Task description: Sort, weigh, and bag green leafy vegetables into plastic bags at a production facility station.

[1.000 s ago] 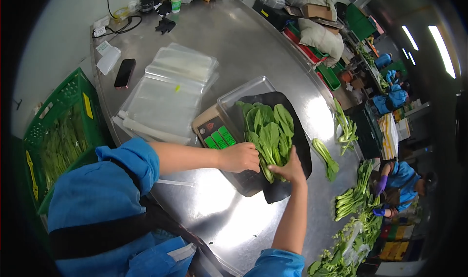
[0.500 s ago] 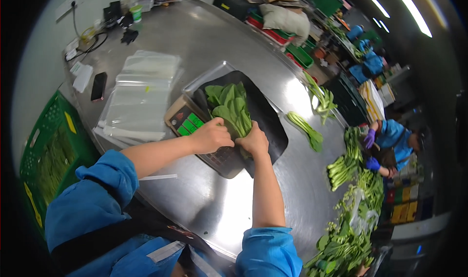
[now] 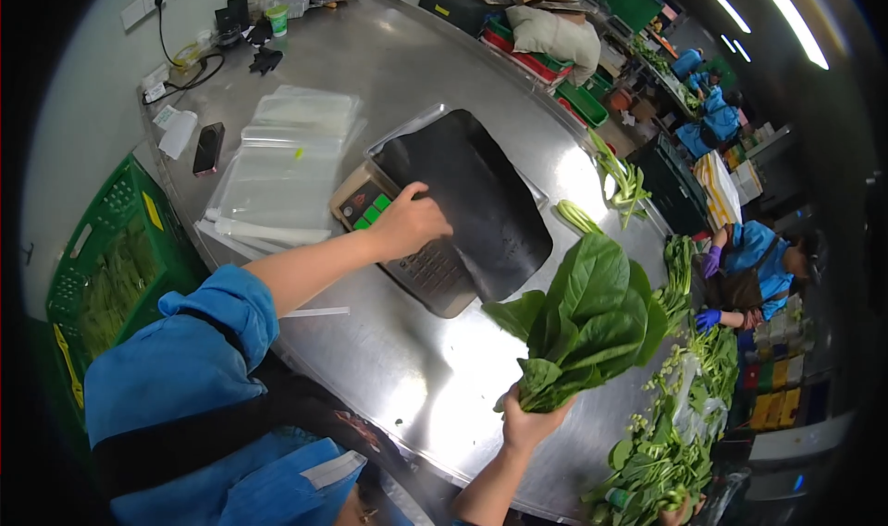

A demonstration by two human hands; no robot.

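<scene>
Gripping a leafy green bunch [image 3: 592, 318] in the right hand [image 3: 535, 424], with fingers closed round its lower end and leaves tilted toward 1 o'clock; holding it between 4 and 5 o'clock of the black tray [image 3: 486, 193]; poising the left hand [image 3: 412, 225] at the tray's 8 o'clock edge, above the scale [image 3: 435, 276], with fingers bent; cannot tell how wide, or whether touching; with pale stalks [image 3: 578, 217] at the tray's 3 o'clock, clear plastic bags [image 3: 287, 174] at 9 and a green crate [image 3: 180, 258] farther toward 8
</scene>
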